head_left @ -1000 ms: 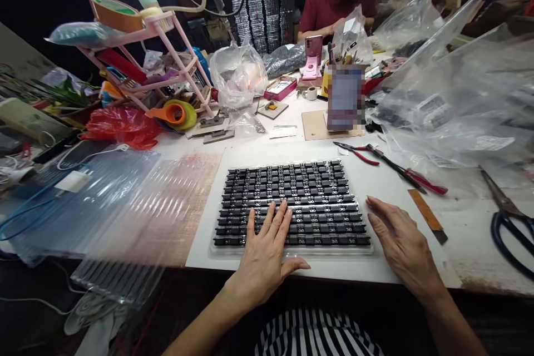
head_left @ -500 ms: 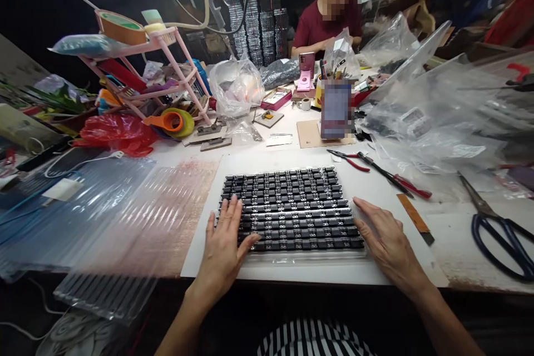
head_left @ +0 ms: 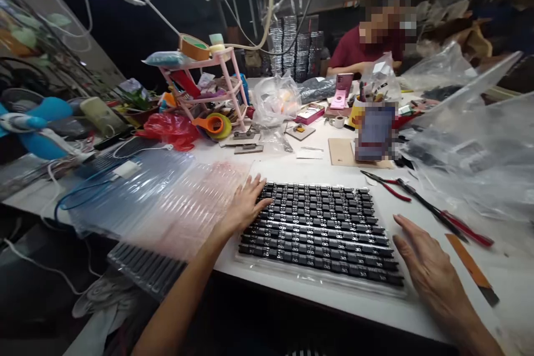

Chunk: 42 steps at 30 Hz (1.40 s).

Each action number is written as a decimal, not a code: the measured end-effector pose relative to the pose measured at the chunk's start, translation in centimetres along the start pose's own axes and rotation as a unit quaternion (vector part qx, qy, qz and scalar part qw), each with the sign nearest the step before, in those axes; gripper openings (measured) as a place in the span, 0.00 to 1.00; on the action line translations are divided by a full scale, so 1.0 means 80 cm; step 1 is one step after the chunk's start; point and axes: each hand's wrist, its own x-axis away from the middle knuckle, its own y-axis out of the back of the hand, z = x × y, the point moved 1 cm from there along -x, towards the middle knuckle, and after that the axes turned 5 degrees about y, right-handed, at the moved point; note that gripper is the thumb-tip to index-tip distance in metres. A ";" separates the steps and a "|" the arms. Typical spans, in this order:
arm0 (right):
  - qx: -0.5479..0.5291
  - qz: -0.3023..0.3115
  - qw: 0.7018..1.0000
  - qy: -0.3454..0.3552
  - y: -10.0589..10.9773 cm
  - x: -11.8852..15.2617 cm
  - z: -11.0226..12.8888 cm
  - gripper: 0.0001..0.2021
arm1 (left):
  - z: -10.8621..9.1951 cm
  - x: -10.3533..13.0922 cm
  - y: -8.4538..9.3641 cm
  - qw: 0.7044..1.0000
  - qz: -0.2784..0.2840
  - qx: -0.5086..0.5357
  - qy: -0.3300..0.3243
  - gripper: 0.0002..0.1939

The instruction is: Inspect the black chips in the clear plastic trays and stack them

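A clear plastic tray [head_left: 306, 276] lies on the white worktop before me, filled with rows of small black circuit-board modules [head_left: 321, 228]. At the tray's far left corner is my left hand [head_left: 244, 206], fingers stretched out, with the thumb reaching over the end modules. Whether its fingertips press on them I cannot tell. My right hand [head_left: 431, 264] rests just right of the tray, fingers loosely extended and holding nothing. A small gap shows between it and the tray's right edge.
Empty clear ribbed trays [head_left: 179, 206] lie stacked to the left. Pliers [head_left: 390, 186], a red-handled tool [head_left: 446, 214] and an orange-handled blade [head_left: 471, 267] lie to the right. Plastic bags [head_left: 463, 144] crowd the right side. A pink rack [head_left: 208, 78] stands behind; a person [head_left: 354, 50] sits opposite.
The view has swung left, bringing a blue fan into sight. My left hand has slid from the tray's left side to its far left corner. My right hand sits slightly farther from the tray.
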 end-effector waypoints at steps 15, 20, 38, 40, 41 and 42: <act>0.041 0.031 0.998 0.044 -0.005 0.006 -0.033 0.27 | -0.011 -0.007 0.000 0.999 0.028 0.010 0.017 0.40; 0.037 0.039 0.998 0.039 -0.007 0.007 -0.027 0.27 | -0.005 0.012 -0.007 0.998 0.065 0.016 0.004 0.37; 0.030 0.028 0.999 -0.001 0.002 0.005 -0.006 0.32 | 0.015 0.032 -0.013 0.993 0.036 0.104 0.034 0.40; 0.041 0.043 0.998 0.014 0.001 0.005 -0.014 0.31 | 0.016 0.034 -0.014 0.993 0.042 0.105 0.028 0.41; 0.045 0.050 0.998 0.019 0.001 0.005 -0.017 0.30 | 0.017 0.035 -0.015 0.993 0.042 0.106 0.025 0.41; 0.048 0.053 0.997 0.021 0.001 0.005 -0.019 0.30 | 0.017 0.036 -0.016 0.993 0.041 0.108 0.025 0.41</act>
